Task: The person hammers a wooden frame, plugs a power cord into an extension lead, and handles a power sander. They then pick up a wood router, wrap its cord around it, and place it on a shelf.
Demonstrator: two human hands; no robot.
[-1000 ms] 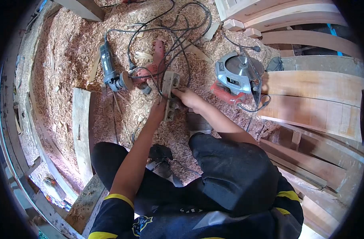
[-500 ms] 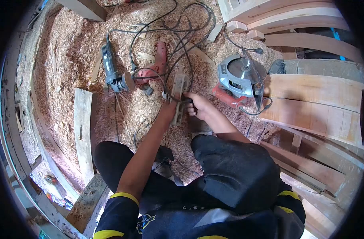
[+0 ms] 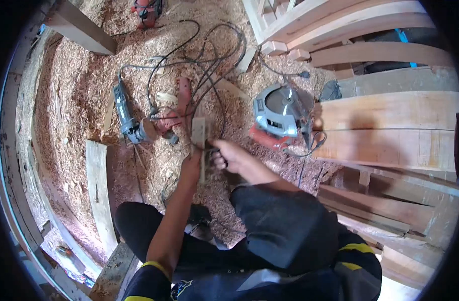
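Observation:
My left hand [image 3: 191,161] is closed at the near left side of a pale power strip [image 3: 199,131], which stretches between my hands above the wood shavings. On the strip's right side, my right hand [image 3: 223,153] has its fingers curled around a dark cable [image 3: 209,149]. Just beyond, a red power tool [image 3: 183,98] lies under tangled black cables [image 3: 212,65]. An angle grinder [image 3: 124,108] with a round disc rests to the left of it. To the right sits a circular saw [image 3: 277,113] with a grey and red body.
Wooden planks [image 3: 385,130] and curved timbers [image 3: 370,52] line the right side. A weathered board [image 3: 100,185] stands at the left, near a post [image 3: 81,27]. Another red tool [image 3: 146,14] is at the top. Shavings cover the ground [image 3: 74,110].
The view has shifted, so the tools appear further left and lower. The strip now shows a plainer, narrower face between my hands, which remain close together.

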